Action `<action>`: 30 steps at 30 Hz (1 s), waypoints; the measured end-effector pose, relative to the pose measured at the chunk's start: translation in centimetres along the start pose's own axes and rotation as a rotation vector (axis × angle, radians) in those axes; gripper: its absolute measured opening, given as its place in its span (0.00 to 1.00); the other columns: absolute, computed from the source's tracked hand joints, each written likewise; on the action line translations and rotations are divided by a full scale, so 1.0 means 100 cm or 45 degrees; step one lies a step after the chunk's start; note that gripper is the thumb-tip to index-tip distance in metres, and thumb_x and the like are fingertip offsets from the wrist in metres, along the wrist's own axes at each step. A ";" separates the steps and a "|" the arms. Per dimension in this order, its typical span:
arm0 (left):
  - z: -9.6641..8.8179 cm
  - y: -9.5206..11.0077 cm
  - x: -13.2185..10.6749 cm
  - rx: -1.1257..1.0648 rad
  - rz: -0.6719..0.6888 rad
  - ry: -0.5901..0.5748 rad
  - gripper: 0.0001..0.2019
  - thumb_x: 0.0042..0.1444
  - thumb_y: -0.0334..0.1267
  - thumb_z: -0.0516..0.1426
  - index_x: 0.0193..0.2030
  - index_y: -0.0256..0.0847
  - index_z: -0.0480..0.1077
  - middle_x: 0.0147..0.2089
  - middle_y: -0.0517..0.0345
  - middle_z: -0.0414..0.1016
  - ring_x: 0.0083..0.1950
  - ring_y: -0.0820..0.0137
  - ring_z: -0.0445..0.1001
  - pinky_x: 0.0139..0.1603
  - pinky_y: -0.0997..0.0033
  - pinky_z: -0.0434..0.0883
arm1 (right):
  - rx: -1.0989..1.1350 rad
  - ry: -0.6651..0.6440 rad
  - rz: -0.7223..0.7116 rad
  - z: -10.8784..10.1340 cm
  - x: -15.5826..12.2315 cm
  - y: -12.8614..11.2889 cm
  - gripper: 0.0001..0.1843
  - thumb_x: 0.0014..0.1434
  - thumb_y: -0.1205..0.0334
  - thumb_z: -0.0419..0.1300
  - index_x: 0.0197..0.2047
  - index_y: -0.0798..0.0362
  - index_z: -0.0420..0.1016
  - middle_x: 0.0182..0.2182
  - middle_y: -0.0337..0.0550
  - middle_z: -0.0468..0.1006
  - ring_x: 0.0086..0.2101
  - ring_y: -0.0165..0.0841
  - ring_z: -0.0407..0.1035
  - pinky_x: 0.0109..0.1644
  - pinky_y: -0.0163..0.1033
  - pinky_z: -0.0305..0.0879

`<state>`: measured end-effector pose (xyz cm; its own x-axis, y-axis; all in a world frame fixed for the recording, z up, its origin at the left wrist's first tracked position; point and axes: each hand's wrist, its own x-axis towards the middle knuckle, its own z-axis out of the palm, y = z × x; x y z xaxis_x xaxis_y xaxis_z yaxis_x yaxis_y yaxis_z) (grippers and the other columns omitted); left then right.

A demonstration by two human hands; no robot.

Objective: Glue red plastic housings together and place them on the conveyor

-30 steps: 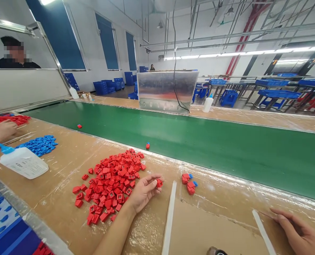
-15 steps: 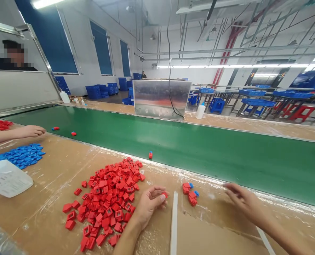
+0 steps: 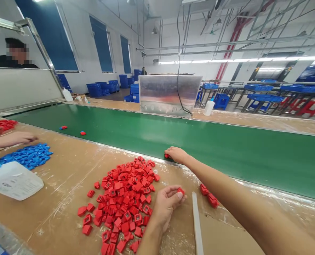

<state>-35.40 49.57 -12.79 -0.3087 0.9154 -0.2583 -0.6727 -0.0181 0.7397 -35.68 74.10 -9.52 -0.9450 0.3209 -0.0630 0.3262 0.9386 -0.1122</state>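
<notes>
My left hand (image 3: 166, 206) is closed round a small red plastic block (image 3: 180, 191), held between thumb and fingers just right of the large pile of red blocks (image 3: 125, 196). Stretched out over the green conveyor belt (image 3: 226, 148), my right hand (image 3: 177, 154) has its fingertips on a red piece (image 3: 167, 156) near the belt's front edge. The fingers hide part of that piece. Under my right forearm lie two red pieces (image 3: 212, 200), partly covered by the arm.
A co-worker's hand (image 3: 22, 137) is at the left, above a heap of blue parts (image 3: 32, 155). A translucent jug (image 3: 16, 182) stands before it. Two red-and-blue pieces (image 3: 83, 133) lie farther along the belt. A metal box (image 3: 168, 94) stands beyond it, beside a white bottle (image 3: 209, 106).
My right hand has swung from the right across to the piece on the belt and now touches it. My left hand still holds its red block. The view has shifted slightly.
</notes>
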 end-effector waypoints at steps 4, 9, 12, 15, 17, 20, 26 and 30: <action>0.003 0.002 0.003 0.016 0.003 -0.041 0.20 0.39 0.37 0.73 0.40 0.33 0.76 0.39 0.49 0.81 0.37 0.71 0.80 0.41 0.76 0.75 | 0.088 0.067 0.321 -0.020 -0.047 0.011 0.12 0.64 0.56 0.60 0.45 0.56 0.74 0.44 0.46 0.76 0.46 0.37 0.71 0.53 0.51 0.68; 0.012 0.007 0.007 0.106 0.005 -0.102 0.15 0.44 0.31 0.70 0.40 0.35 0.75 0.38 0.52 0.81 0.39 0.72 0.80 0.43 0.78 0.76 | 0.443 0.220 0.693 -0.050 -0.170 0.024 0.15 0.64 0.55 0.60 0.48 0.57 0.71 0.42 0.45 0.76 0.40 0.34 0.72 0.45 0.45 0.72; 0.020 0.011 0.001 0.181 0.013 -0.110 0.09 0.49 0.26 0.66 0.38 0.34 0.74 0.38 0.51 0.81 0.39 0.71 0.80 0.43 0.78 0.77 | 0.806 0.162 0.783 -0.050 -0.263 0.013 0.13 0.64 0.56 0.60 0.43 0.58 0.72 0.29 0.38 0.75 0.28 0.29 0.71 0.34 0.37 0.71; 0.030 0.016 -0.014 0.276 0.030 -0.121 0.09 0.50 0.23 0.64 0.38 0.34 0.74 0.36 0.50 0.81 0.37 0.70 0.80 0.40 0.75 0.79 | 1.180 0.138 0.787 -0.030 -0.344 -0.011 0.13 0.61 0.55 0.60 0.40 0.58 0.74 0.24 0.37 0.75 0.23 0.27 0.69 0.29 0.34 0.69; 0.038 0.018 -0.026 0.338 0.041 -0.123 0.11 0.48 0.21 0.64 0.38 0.34 0.74 0.35 0.50 0.81 0.36 0.69 0.80 0.39 0.73 0.80 | 1.384 0.225 0.782 -0.010 -0.385 -0.029 0.16 0.56 0.54 0.62 0.44 0.56 0.75 0.27 0.39 0.77 0.24 0.26 0.69 0.31 0.33 0.68; 0.048 0.013 -0.050 0.413 0.042 -0.111 0.14 0.45 0.22 0.66 0.39 0.35 0.74 0.36 0.50 0.81 0.35 0.68 0.80 0.36 0.73 0.80 | 1.592 0.470 0.796 0.021 -0.424 -0.051 0.27 0.51 0.53 0.65 0.53 0.53 0.74 0.31 0.39 0.76 0.26 0.24 0.66 0.32 0.32 0.65; 0.048 -0.054 -0.125 0.355 0.069 -0.042 0.21 0.43 0.37 0.70 0.45 0.37 0.75 0.41 0.52 0.82 0.38 0.73 0.78 0.40 0.80 0.76 | 1.695 0.754 0.802 0.057 -0.450 -0.077 0.36 0.56 0.37 0.57 0.58 0.56 0.72 0.40 0.50 0.78 0.32 0.29 0.68 0.37 0.37 0.66; 0.058 -0.107 -0.169 0.376 0.136 -0.001 0.21 0.45 0.42 0.70 0.47 0.39 0.76 0.42 0.55 0.82 0.41 0.74 0.76 0.45 0.82 0.73 | 1.522 0.775 0.819 0.067 -0.455 -0.081 0.36 0.57 0.36 0.57 0.55 0.57 0.75 0.41 0.54 0.79 0.38 0.37 0.72 0.44 0.44 0.70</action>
<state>-19.13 36.63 -12.76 -0.3665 0.9150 -0.1686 -0.4120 0.0029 0.9112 4.78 51.02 -12.40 -0.4011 0.9153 -0.0365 0.2220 0.0585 -0.9733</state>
